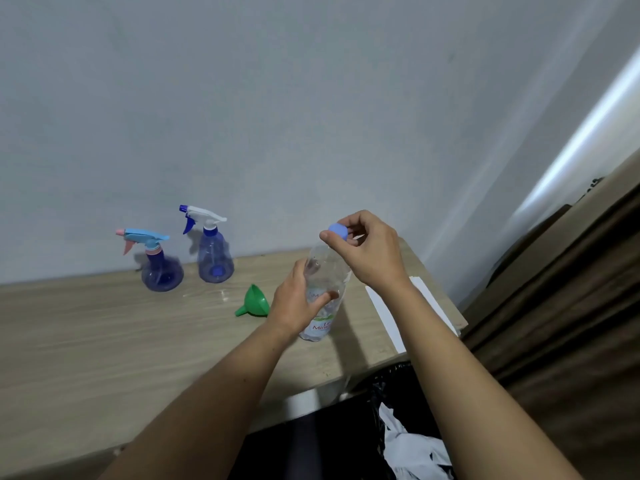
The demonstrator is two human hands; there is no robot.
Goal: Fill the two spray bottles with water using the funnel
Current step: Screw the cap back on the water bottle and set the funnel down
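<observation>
A clear water bottle stands on the wooden table. My left hand grips its body at mid height. Right at the bottle's top, my right hand pinches the blue cap between thumb and fingers. Whether the cap still sits on the neck I cannot tell. A green funnel lies on its side just left of my left hand. Two blue spray bottles stand by the wall with their heads on: a round one with a light-blue and pink head and a taller one with a white and blue head.
White paper lies at the table's right end, partly under my right forearm. Below the table's front edge is a black bag holding crumpled white paper. A brown curtain hangs on the right. A grey wall stands directly behind the table.
</observation>
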